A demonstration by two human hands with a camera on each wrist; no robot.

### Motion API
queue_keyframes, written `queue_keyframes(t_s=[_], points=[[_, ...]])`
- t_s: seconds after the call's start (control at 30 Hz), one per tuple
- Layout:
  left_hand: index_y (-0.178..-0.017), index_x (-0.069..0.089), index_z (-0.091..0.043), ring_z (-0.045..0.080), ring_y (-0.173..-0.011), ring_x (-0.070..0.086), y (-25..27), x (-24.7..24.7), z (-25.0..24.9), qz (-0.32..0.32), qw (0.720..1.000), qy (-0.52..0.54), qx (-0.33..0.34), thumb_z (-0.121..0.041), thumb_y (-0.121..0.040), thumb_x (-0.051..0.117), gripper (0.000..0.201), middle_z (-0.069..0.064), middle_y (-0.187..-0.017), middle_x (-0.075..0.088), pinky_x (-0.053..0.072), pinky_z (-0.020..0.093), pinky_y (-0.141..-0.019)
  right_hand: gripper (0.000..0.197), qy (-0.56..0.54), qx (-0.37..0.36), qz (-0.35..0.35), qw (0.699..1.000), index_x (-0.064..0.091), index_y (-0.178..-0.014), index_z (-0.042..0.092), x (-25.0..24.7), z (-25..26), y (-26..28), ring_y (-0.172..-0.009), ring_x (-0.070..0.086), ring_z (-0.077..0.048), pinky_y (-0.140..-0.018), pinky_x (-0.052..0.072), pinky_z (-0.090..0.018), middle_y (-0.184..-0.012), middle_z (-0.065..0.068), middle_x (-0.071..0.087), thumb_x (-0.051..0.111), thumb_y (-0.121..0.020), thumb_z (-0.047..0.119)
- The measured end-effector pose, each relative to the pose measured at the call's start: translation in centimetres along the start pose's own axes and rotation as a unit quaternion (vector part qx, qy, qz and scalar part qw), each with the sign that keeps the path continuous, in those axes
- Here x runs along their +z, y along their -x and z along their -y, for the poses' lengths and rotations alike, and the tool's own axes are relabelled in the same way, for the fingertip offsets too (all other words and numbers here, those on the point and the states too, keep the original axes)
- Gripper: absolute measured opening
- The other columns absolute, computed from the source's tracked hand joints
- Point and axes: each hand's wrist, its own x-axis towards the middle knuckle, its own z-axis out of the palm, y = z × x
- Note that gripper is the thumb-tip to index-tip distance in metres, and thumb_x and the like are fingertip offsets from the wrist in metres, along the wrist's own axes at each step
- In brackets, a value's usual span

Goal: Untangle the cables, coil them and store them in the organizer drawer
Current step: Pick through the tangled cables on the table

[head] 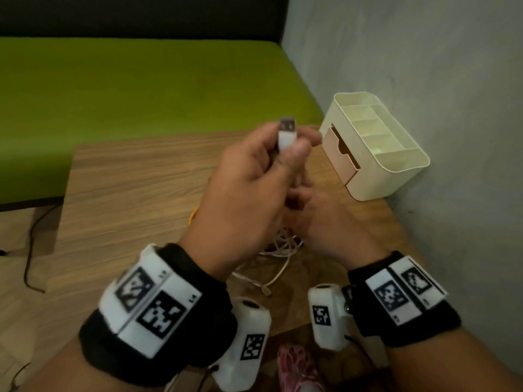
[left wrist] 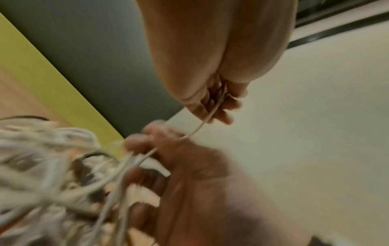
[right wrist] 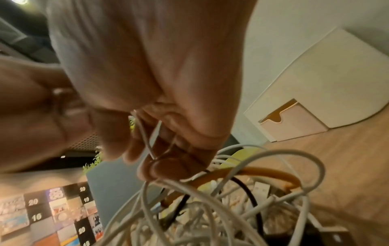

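Note:
My left hand [head: 285,148] is raised over the table and pinches the white USB plug [head: 287,132] of a white cable [left wrist: 207,116]. The cable runs down from it into my right hand [head: 307,202], just below. In the right wrist view the fingers [right wrist: 168,164] curl round the thin white cable [right wrist: 145,138]. Under both hands lies the cable tangle [head: 278,246] of white, orange [right wrist: 242,174] and black [right wrist: 255,201] cables. The cream organizer [head: 396,168] stands at the table's right, its pink drawer [head: 336,157] pulled out a little.
The wooden table [head: 127,199] has bare surface to the left of the tangle. A grey wall [head: 438,80] runs close behind the organizer. A green bench [head: 127,89] lies beyond the table. A loose white cable end [head: 266,290] trails toward the near edge.

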Motion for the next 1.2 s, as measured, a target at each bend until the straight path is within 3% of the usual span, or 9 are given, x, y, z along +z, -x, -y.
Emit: queue_keyframes(t_s=[0.07,0.17,0.27,0.33,0.43,0.63,0.8,0.93,1.2], points=[[-0.090,0.060,-0.016,0.011,-0.051,0.041,-0.1,-1.0,-1.4,0.006,0.999,0.045,0.016,-0.027,-0.101,0.040,0.025,-0.008,-0.057,0.046,0.036,0.028,-0.050,0.010,0.066,0.023,-0.066,0.995,0.064,-0.086,0.035,-0.3,0.2,-0.3,-0.072,0.063,-0.004,-0.062,0.045,-0.023,-0.082,0.010,0.067,0.060,-0.094,0.039],[-0.084,0.054,-0.014,0.010,-0.045,0.027,-0.1,-3.2,-2.0,-0.009,0.997,0.078,0.027,-0.029,-0.102,0.034,0.031,-0.012,-0.052,0.036,0.022,0.030,-0.047,0.016,0.121,0.026,-0.217,0.968,0.061,-0.080,0.031,-2.0,-0.7,-1.4,-0.072,0.061,0.003,-0.060,0.046,-0.017,-0.080,0.013,0.063,0.060,-0.096,0.032],[-0.080,0.055,-0.020,0.009,-0.044,0.030,0.6,-4.9,-0.4,-0.059,0.998,-0.033,0.000,-0.040,-0.098,0.042,0.031,-0.012,-0.048,0.037,0.024,0.029,-0.046,0.016,0.103,-0.003,-0.299,0.949,0.064,-0.077,0.033,-2.6,-0.9,-1.5,-0.077,0.061,0.002,-0.067,0.049,-0.019,-0.082,0.015,0.065,0.066,-0.092,0.026],[-0.080,0.061,-0.020,0.003,-0.046,0.035,1.0,-5.4,1.2,-0.074,0.977,-0.199,-0.021,-0.044,-0.096,0.045,0.034,-0.014,-0.047,0.044,0.030,0.026,-0.048,0.019,0.060,-0.039,-0.293,0.954,0.065,-0.075,0.036,-2.0,-0.2,-1.4,-0.072,0.059,0.003,-0.063,0.047,-0.012,-0.080,0.014,0.066,0.071,-0.088,0.023],[-0.087,0.067,-0.012,0.001,-0.045,0.036,1.3,-4.7,2.5,-0.049,0.955,-0.288,-0.048,-0.036,-0.100,0.049,0.032,-0.014,-0.051,0.045,0.028,0.025,-0.045,0.014,0.067,-0.094,-0.269,0.956,0.069,-0.082,0.031,-0.3,0.8,-1.2,-0.074,0.060,-0.004,-0.061,0.045,-0.011,-0.083,0.009,0.067,0.074,-0.084,0.018],[-0.096,0.069,-0.019,-0.001,-0.047,0.044,0.8,-3.6,2.8,-0.021,0.968,-0.240,-0.064,-0.027,-0.089,0.069,0.010,-0.015,-0.053,0.052,0.032,0.017,-0.047,0.028,0.024,-0.163,-0.254,0.953,0.066,-0.091,0.029,1.6,1.8,-0.9,-0.075,0.065,-0.007,-0.063,0.052,-0.017,-0.086,0.006,0.069,0.071,-0.081,0.004],[-0.089,0.072,-0.021,0.010,-0.053,0.057,0.5,-4.1,2.3,-0.003,0.968,-0.232,-0.099,-0.032,-0.089,0.069,0.011,0.004,-0.069,0.069,0.044,0.030,-0.051,0.029,-0.023,-0.165,-0.270,0.949,0.060,-0.091,0.028,1.8,2.0,-0.6,-0.081,0.067,-0.005,-0.068,0.056,-0.020,-0.089,0.010,0.069,0.072,-0.082,0.003],[-0.070,0.063,-0.017,0.005,-0.044,0.038,0.6,-4.1,2.3,0.027,0.961,-0.247,-0.121,-0.029,-0.092,0.066,0.025,-0.009,-0.047,0.048,0.031,0.027,-0.045,0.022,-0.015,-0.168,-0.258,0.951,0.064,-0.095,0.021,1.9,1.8,-0.7,-0.083,0.067,-0.004,-0.068,0.056,-0.022,-0.092,0.011,0.069,0.069,-0.085,0.002],[-0.049,0.046,-0.017,0.006,-0.040,0.027,0.5,-3.8,1.2,0.002,0.973,-0.176,-0.148,-0.016,-0.077,0.067,0.035,-0.012,-0.042,0.036,0.021,0.023,-0.042,0.017,0.037,-0.165,-0.216,0.962,0.066,-0.100,0.024,2.4,0.9,-1.1,-0.089,0.064,0.001,-0.071,0.054,-0.019,-0.095,0.014,0.067,0.065,-0.091,0.009]])
